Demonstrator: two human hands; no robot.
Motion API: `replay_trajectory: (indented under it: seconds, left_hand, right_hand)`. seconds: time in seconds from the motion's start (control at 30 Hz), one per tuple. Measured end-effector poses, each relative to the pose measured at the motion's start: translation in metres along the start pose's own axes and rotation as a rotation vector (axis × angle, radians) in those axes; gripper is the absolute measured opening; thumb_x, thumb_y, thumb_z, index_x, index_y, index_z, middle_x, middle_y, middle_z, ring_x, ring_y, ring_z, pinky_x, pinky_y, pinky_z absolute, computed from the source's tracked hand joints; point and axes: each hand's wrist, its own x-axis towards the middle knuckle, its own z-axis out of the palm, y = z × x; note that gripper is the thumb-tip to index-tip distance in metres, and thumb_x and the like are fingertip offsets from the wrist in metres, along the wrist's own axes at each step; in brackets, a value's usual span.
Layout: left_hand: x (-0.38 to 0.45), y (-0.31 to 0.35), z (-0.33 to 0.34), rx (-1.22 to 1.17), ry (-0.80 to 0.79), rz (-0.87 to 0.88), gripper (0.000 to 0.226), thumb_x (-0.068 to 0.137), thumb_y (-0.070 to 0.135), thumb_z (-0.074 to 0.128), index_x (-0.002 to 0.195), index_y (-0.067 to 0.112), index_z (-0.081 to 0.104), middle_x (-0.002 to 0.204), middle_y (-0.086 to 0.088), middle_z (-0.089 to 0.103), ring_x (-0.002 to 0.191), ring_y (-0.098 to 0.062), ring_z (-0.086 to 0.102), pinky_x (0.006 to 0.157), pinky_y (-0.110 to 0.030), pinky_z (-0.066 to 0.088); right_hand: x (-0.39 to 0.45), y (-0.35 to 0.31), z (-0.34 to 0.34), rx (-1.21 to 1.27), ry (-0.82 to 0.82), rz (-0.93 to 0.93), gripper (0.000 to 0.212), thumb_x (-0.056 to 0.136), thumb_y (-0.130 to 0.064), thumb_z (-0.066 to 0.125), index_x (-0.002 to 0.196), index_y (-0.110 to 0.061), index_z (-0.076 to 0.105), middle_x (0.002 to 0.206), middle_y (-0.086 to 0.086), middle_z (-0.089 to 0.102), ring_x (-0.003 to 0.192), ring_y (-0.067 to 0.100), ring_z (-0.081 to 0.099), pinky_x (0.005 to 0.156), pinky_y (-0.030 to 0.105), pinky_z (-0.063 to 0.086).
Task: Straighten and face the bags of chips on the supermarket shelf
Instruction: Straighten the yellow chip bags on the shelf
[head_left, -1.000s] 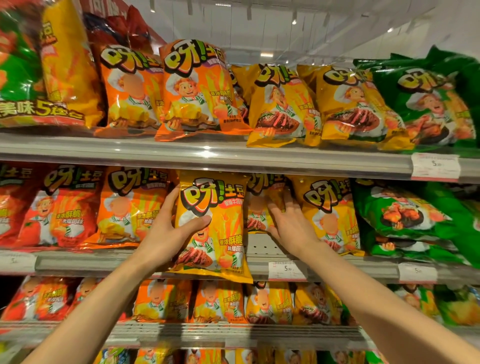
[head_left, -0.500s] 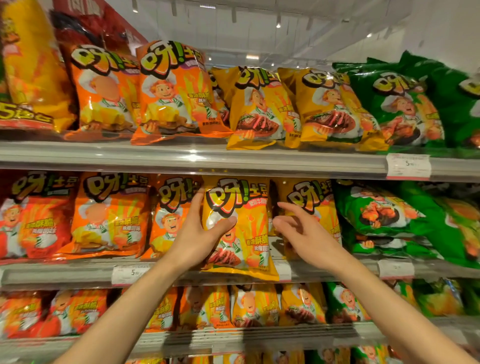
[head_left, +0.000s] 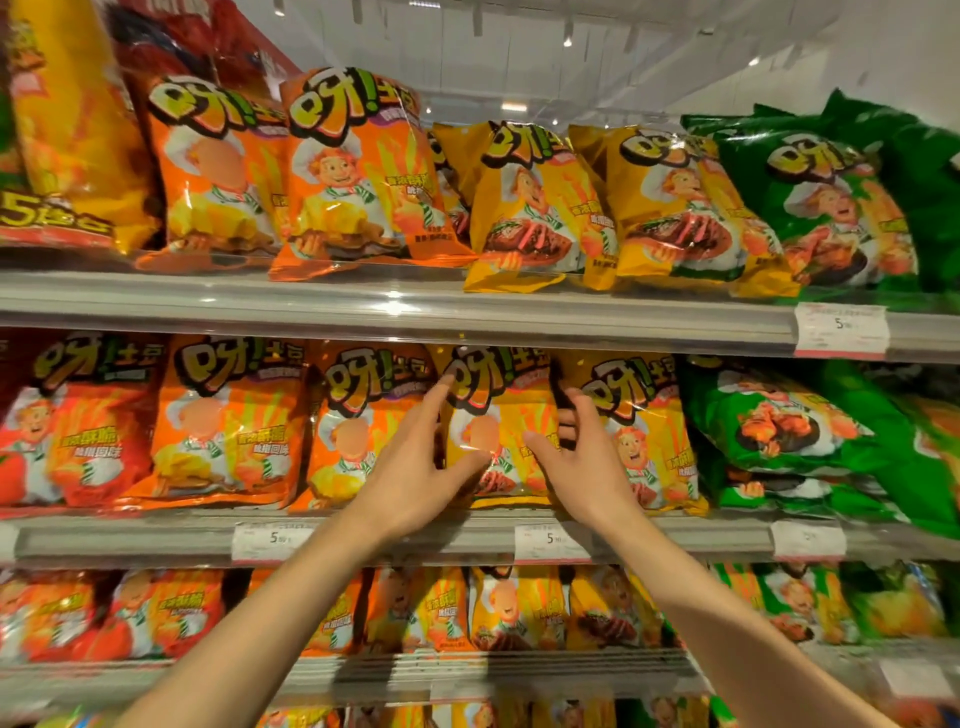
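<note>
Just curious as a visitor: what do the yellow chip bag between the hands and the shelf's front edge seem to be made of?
Yellow chip bag: likely glossy plastic film; it crinkles and shows glare. Shelf's front edge: probably clear plastic strip over grey metal, judging by bright highlights.

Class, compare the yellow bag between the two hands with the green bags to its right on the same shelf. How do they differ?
The yellow bag stands upright, face forward; the green bags lie tilted and stacked. Left hand and right hand flank the yellow bag; nothing touches the green ones. Both show the same chef logo.
</note>
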Motion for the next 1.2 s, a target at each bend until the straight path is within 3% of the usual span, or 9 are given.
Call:
replay_trajectory:
  seconds: [0.2,0.3,0.37,0.47,0.63,0.77,0.93,1.1,1.2]
  left_hand:
    - [0.002,-0.001,0.01,0.223,-0.068,0.011,0.086,0.093,0.043,0.065,0.157,0.042,0.009,0.166,-0.008,0.014,0.154,-0.023,0.011,0.122,-0.039,0.022]
    - [-0.003,0.003,0.009,0.279,-0.078,0.008,0.085,0.094,0.043,0.064,0.157,0.044,0.007,0.168,-0.009,0.0,0.155,-0.024,0.0,0.122,-0.039,0.016]
    - [-0.007,0.004,0.009,0.305,-0.021,0.04,0.082,0.093,0.046,0.064,0.157,0.042,0.013,0.167,-0.009,-0.006,0.155,-0.026,-0.004,0.121,-0.04,0.017]
    - [-0.006,0.002,0.016,0.363,0.091,0.152,0.073,0.093,0.052,0.06,0.155,0.037,0.025,0.166,-0.008,-0.004,0.154,-0.026,-0.003,0.118,-0.038,0.013]
    - [0.001,0.002,0.038,0.45,0.054,0.141,0.071,0.098,0.055,0.047,0.158,0.04,0.012,0.167,-0.007,-0.013,0.147,-0.019,-0.027,0.122,-0.039,-0.005]
    - [0.005,-0.002,0.042,0.482,0.039,0.159,0.074,0.098,0.056,0.045,0.159,0.039,0.005,0.164,-0.003,-0.02,0.144,-0.019,-0.033,0.117,-0.036,-0.009]
    - [0.006,0.0,0.041,0.404,0.032,0.135,0.075,0.095,0.053,0.053,0.158,0.04,0.013,0.167,-0.005,-0.014,0.146,-0.017,-0.03,0.119,-0.037,-0.007]
    - [0.0,-0.004,0.034,0.377,0.128,0.179,0.076,0.086,0.054,0.066,0.152,0.033,0.034,0.165,-0.009,0.007,0.154,-0.028,-0.001,0.123,-0.049,0.013]
    - [-0.011,-0.001,0.028,0.281,0.2,0.239,0.066,0.086,0.047,0.071,0.144,0.028,0.046,0.16,-0.005,0.021,0.15,-0.024,0.016,0.119,-0.043,0.023]
  right_hand:
    - [-0.002,0.009,0.008,0.031,-0.086,0.031,0.066,0.093,-0.04,0.066,0.149,-0.032,0.031,0.132,-0.009,0.056,0.119,0.005,0.055,0.1,0.037,0.053]
    - [-0.013,0.006,-0.012,-0.075,-0.136,-0.026,0.063,0.095,-0.043,0.061,0.15,-0.031,0.032,0.136,-0.011,0.052,0.119,0.003,0.055,0.101,0.032,0.05]
    - [-0.025,0.002,-0.032,-0.292,-0.016,-0.199,0.051,0.099,-0.037,0.056,0.147,-0.027,0.041,0.138,-0.012,0.047,0.122,0.003,0.05,0.101,0.027,0.046]
    - [-0.025,0.014,-0.057,-0.615,0.216,-0.439,0.041,0.099,-0.026,0.056,0.138,-0.013,0.054,0.146,0.008,0.045,0.139,0.024,0.037,0.114,0.044,0.035]
    - [-0.022,0.059,-0.052,-0.765,0.208,-0.294,0.065,0.105,-0.039,0.03,0.159,-0.008,0.011,0.167,0.014,0.0,0.154,0.027,-0.008,0.124,0.048,0.006]
    - [-0.021,0.066,-0.04,-0.776,0.205,-0.261,0.065,0.105,-0.039,0.023,0.159,-0.01,0.001,0.166,0.011,-0.012,0.152,0.026,-0.016,0.124,0.048,-0.001]
    - [-0.01,0.063,-0.034,-0.776,0.19,-0.199,0.063,0.104,-0.043,0.024,0.158,-0.011,0.015,0.166,0.013,0.004,0.153,0.027,-0.01,0.123,0.05,0.002]
    - [-0.019,0.048,-0.052,-0.61,0.161,-0.16,0.064,0.104,-0.051,0.03,0.159,-0.021,0.016,0.167,0.005,0.005,0.154,0.018,-0.004,0.124,0.041,0.003]
    - [-0.035,0.034,-0.064,-0.504,0.209,-0.129,0.065,0.102,-0.049,0.041,0.158,-0.022,0.019,0.166,0.002,0.013,0.153,0.017,0.009,0.123,0.042,0.014]
